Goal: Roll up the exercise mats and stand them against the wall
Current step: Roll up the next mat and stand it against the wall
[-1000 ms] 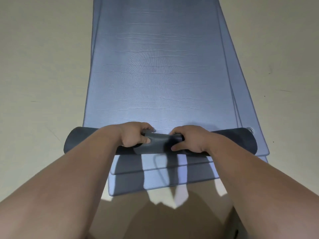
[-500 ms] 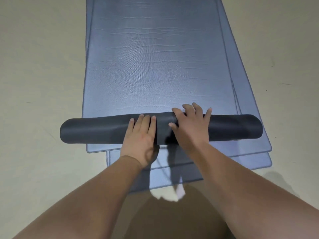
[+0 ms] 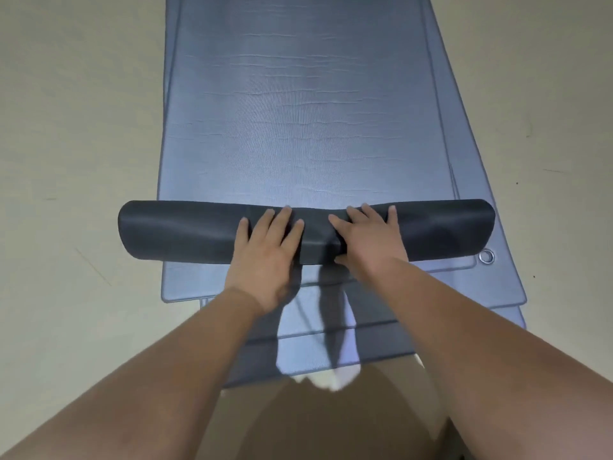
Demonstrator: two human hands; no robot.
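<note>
Several blue-grey exercise mats lie stacked flat on the floor, running away from me. The top mat [image 3: 305, 121] is partly rolled: its near end forms a dark roll [image 3: 185, 232] lying across the stack. My left hand [image 3: 268, 257] presses flat on the roll just left of its middle, fingers straight and spread. My right hand [image 3: 368, 240] presses flat on the roll just right of the middle, fingers reaching over its top. The lower mats [image 3: 497, 290] stick out beneath, on the near side and along the right.
Pale beige floor [image 3: 73, 127] lies on both sides of the mats. A metal eyelet [image 3: 486, 256] shows at the near right corner of a lower mat. My knees and lap fill the bottom of the view. No wall is visible.
My hands went from gripping the roll with curled fingers to pressing on it with flat palms. The roll has moved away from me and grown thicker, uncovering more of the lower mats.
</note>
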